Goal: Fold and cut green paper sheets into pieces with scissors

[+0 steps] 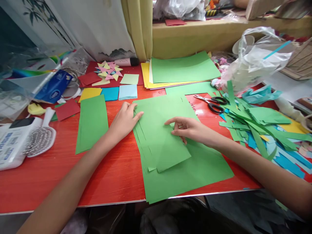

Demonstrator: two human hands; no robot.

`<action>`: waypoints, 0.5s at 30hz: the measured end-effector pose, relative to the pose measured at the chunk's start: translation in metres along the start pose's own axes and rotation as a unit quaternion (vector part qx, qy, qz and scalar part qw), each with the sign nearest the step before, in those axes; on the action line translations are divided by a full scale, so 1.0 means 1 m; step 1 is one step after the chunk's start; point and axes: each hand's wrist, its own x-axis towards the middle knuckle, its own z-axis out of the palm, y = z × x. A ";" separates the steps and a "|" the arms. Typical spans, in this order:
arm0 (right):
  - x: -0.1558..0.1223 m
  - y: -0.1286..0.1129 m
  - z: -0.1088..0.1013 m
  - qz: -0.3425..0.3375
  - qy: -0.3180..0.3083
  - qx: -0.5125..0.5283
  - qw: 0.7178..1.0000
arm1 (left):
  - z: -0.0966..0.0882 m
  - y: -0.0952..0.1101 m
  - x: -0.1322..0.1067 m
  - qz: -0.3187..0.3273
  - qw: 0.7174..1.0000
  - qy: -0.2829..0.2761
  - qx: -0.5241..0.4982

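A smaller green paper sheet point(168, 152) lies on larger green paper sheets point(195, 175) at the front middle of the red table. Narrow cut edges and a small corner piece show along their left side. My left hand point(124, 120) rests at the upper left edge of the green paper, thumb spread away from the fingers. Over the small sheet's right edge is my right hand point(186, 128), index finger stretched out and the other fingers loosely bent. Nothing is visibly gripped in either hand. Black-handled scissors point(212, 102) lie partly open beyond my right hand.
Green and blue paper strips point(255, 130) pile up at the right. A green rectangle stack point(92, 123) lies left, near a hairbrush point(41, 139). Behind are blue squares point(128, 92), folded paper pieces point(108, 70), a coloured paper stack point(182, 68) and a plastic bag point(263, 55).
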 end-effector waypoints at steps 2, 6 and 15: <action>0.000 -0.001 0.001 -0.003 -0.022 -0.005 1.000 | -0.004 0.001 0.001 -0.017 1.000 -0.005 -0.006; 0.000 -0.002 0.003 -0.010 -0.040 -0.026 0.999 | -0.007 0.003 0.000 -0.033 0.999 -0.002 0.000; 0.000 0.002 0.007 -0.015 0.013 -0.082 0.996 | -0.009 0.005 0.002 -0.064 0.997 -0.049 0.012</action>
